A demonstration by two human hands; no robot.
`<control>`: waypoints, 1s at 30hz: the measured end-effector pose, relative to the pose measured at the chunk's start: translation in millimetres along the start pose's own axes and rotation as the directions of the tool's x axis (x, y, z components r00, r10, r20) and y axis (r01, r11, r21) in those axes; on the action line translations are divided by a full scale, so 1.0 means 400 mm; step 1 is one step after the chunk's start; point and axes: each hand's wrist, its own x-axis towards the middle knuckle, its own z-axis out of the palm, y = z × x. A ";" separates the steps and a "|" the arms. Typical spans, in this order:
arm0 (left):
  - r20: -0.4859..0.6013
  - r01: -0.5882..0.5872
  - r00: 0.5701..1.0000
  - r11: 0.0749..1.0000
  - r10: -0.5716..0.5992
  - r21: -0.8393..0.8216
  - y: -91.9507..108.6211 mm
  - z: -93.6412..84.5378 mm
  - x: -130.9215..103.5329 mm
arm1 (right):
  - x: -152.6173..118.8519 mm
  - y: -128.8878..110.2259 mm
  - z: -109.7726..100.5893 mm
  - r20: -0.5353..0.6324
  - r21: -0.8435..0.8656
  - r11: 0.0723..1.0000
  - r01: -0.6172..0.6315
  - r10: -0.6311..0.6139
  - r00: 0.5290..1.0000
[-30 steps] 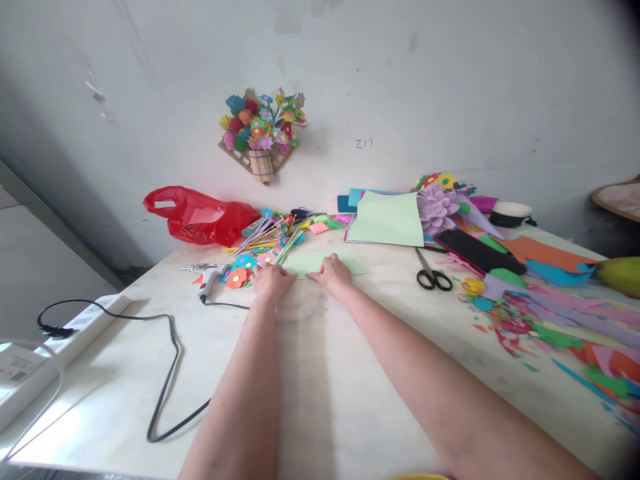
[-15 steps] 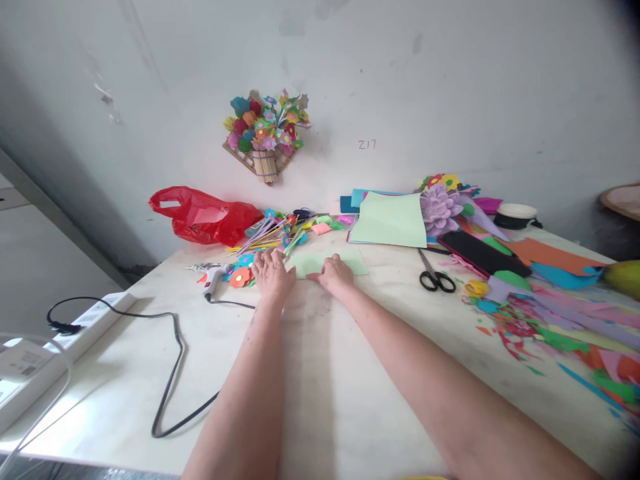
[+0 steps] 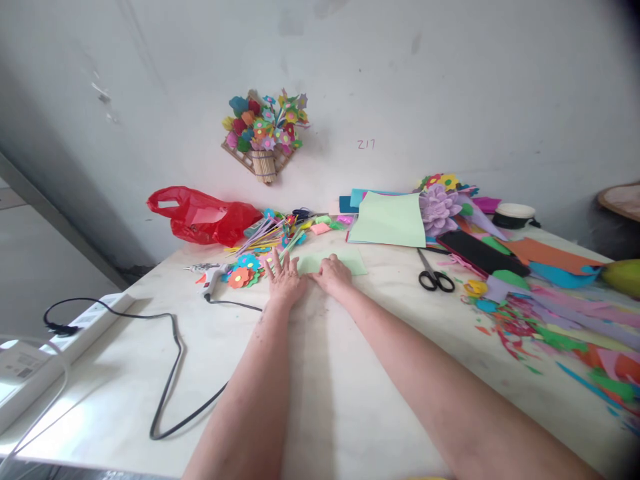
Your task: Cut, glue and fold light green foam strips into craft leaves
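Note:
A pale green sheet lies flat on the table in front of me. My left hand rests at its left end with the fingers spread. Curled onto the sheet's near edge is my right hand, its fingers closed as if pinching that edge; the fingertips are partly hidden. Just left of my left hand are cut foam flowers in blue and orange. A glue gun lies beyond them, its black cord running behind my left forearm.
Black-handled scissors lie right of my hands. A larger green sheet leans at the back beside a purple flower. Colourful scraps cover the right side. A red plastic bag and a power strip are left.
My left hand has slid right along the sheet toward my right hand, its fingers now spread wider. My right hand stays at about the same spot.

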 end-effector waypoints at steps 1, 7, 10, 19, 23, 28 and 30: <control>0.004 -0.007 1.000 1.000 0.007 0.003 0.000 -0.001 -0.001 | 0.000 0.000 0.001 0.001 -0.004 1.000 -0.001 0.001 1.000; 0.050 0.016 0.999 0.999 -0.018 0.042 0.001 0.009 0.006 | -0.006 0.001 0.004 -0.027 -0.024 0.999 0.036 -0.037 0.999; 0.096 0.041 0.994 0.997 -0.046 0.058 -0.002 0.014 0.009 | -0.007 0.003 0.005 -0.032 -0.029 0.998 0.049 -0.049 0.998; 0.095 0.105 0.989 0.990 -0.115 0.096 0.002 0.010 -0.003 | -0.007 0.001 0.003 -0.017 -0.023 0.999 0.036 -0.036 0.999; 0.043 0.098 0.994 0.989 -0.103 0.115 0.011 0.010 -0.001 | -0.007 0.000 0.005 -0.023 -0.015 0.999 0.032 -0.032 0.999; 0.042 0.130 0.990 0.985 -0.135 0.112 0.021 0.007 0.001 | -0.009 0.000 0.004 -0.012 -0.010 1.000 0.026 -0.026 1.000; 0.054 0.160 0.985 0.982 -0.166 0.101 0.020 0.004 0.002 | -0.010 0.000 0.004 -0.013 -0.007 1.000 0.025 -0.025 1.000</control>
